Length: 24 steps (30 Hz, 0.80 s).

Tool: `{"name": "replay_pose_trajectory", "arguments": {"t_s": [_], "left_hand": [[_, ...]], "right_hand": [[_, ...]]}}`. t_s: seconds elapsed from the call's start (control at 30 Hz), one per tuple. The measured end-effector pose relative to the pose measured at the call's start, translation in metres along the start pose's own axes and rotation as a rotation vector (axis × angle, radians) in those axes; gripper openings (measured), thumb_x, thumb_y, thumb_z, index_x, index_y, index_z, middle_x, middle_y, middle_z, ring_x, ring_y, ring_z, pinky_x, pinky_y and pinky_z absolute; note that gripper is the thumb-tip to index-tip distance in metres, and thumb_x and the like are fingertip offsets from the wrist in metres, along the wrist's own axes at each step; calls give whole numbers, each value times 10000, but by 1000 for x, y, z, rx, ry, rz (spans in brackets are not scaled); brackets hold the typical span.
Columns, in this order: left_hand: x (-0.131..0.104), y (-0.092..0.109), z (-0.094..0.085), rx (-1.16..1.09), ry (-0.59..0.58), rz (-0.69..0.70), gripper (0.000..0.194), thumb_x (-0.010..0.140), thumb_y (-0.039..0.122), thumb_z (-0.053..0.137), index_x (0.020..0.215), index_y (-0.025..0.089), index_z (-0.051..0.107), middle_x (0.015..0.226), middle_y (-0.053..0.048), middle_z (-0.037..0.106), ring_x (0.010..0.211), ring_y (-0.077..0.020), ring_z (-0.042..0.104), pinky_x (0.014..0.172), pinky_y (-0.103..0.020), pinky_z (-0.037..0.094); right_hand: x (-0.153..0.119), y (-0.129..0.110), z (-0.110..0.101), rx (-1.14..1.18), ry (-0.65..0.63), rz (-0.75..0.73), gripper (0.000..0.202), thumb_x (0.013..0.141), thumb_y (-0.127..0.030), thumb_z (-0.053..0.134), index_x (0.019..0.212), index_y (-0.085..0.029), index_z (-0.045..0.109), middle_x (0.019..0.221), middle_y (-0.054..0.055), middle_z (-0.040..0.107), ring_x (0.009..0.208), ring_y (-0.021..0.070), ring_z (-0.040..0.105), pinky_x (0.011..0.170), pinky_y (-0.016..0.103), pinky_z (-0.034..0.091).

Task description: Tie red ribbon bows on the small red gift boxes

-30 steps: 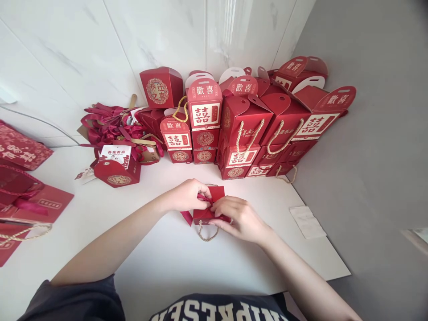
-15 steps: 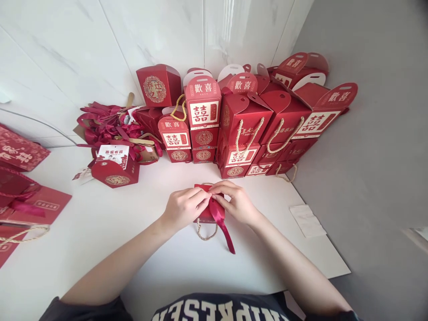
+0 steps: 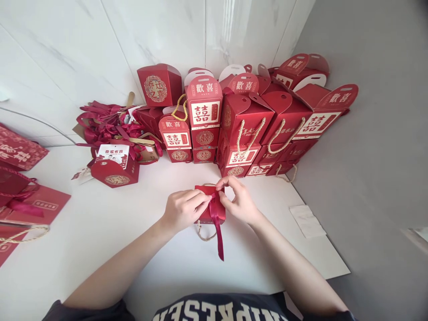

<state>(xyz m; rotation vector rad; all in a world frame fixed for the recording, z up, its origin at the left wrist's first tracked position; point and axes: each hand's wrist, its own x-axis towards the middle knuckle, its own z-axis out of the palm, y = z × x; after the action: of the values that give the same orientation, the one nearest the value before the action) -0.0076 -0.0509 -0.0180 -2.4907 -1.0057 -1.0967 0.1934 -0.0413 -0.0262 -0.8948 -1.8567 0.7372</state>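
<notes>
Small red gift box (image 3: 204, 192) lies flat on the white surface (image 3: 133, 249), middle, just in front of the person. Both hands are on it. Left hand (image 3: 182, 209) is curled over the box's left half, fingertips pinching the dark red ribbon (image 3: 218, 227) at the box's middle. Right hand (image 3: 236, 200) is closed on the same ribbon from the right side, thumb and forefinger pinched up near the box's top edge. One ribbon tail hangs down past the box's near edge and trails on the surface toward the person. Beige rope handle (image 3: 203, 232) loops out from under the box on the near side, just below the left hand.

Behind the box, against the marble wall (image 3: 100, 44), is a stack of red gift boxes (image 3: 240, 125) with gold characters and rope handles, piled in rows, some with flaps open. Left of the stack is a heap of loose red ribbons (image 3: 107, 125), and just in front of it a hexagonal red box (image 3: 115, 171) with a white tag on top. At the far left edge lie flat red bags (image 3: 26, 196), with one rope handle showing. A white paper slip (image 3: 306, 220) lies near the surface's right edge, well apart from the hands. Dark shirt with white lettering shows at the bottom of the view.
</notes>
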Motion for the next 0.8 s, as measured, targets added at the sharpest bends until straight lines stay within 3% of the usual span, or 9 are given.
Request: {"name": "replay_pose_trajectory", "arguments": {"t_s": [0.13,0.23,0.4,0.53,0.63,0.73,0.8], "left_hand": [[0,0,0,2,-44,-3,95,839,143,648,780,216,664,685,57,698,574,-85,621,561,-228,444],[0,1,0,12,-33,-3,127,846,145,633,744,217,657,638,59,677,536,-83,596,543,-232,435],[0,1,1,3,-28,-1,106,836,138,647,764,215,659,639,58,669,541,-84,583,537,-233,430],[0,2,1,-19,-20,39,106,823,120,658,764,207,647,654,58,678,543,-83,581,544,-230,436],[1,1,0,-16,-10,45,105,829,121,652,769,207,645,685,58,698,553,-79,595,552,-228,443],[2,0,1,-22,-8,44,103,845,128,633,788,212,652,702,57,708,568,-73,611,559,-223,451],[2,0,2,-32,-17,55,100,849,131,626,809,216,659,706,54,708,575,-75,615,559,-226,450]], "right_hand": [[0,-2,1,4,-61,-40,237,825,-69,528,989,-232,579,963,16,666,921,195,610,1030,449,381],[1,-3,1,-19,16,-17,227,813,-73,518,973,-227,560,896,16,637,870,201,591,985,452,408],[3,-6,2,23,-138,-28,266,827,-43,491,1000,-225,577,962,29,641,909,195,587,899,384,451],[4,-1,9,-27,53,-7,234,887,-67,433,1001,-223,564,967,47,602,915,192,586,830,348,482],[-1,9,9,-289,232,-56,174,880,-98,478,960,-226,564,926,60,598,866,217,570,792,371,467],[-8,14,3,-599,289,-94,132,854,-111,531,878,-231,581,854,71,598,793,237,538,757,399,430],[-10,10,-1,-619,328,-99,130,855,-109,526,865,-230,573,898,86,599,837,250,542,772,408,431]]}}
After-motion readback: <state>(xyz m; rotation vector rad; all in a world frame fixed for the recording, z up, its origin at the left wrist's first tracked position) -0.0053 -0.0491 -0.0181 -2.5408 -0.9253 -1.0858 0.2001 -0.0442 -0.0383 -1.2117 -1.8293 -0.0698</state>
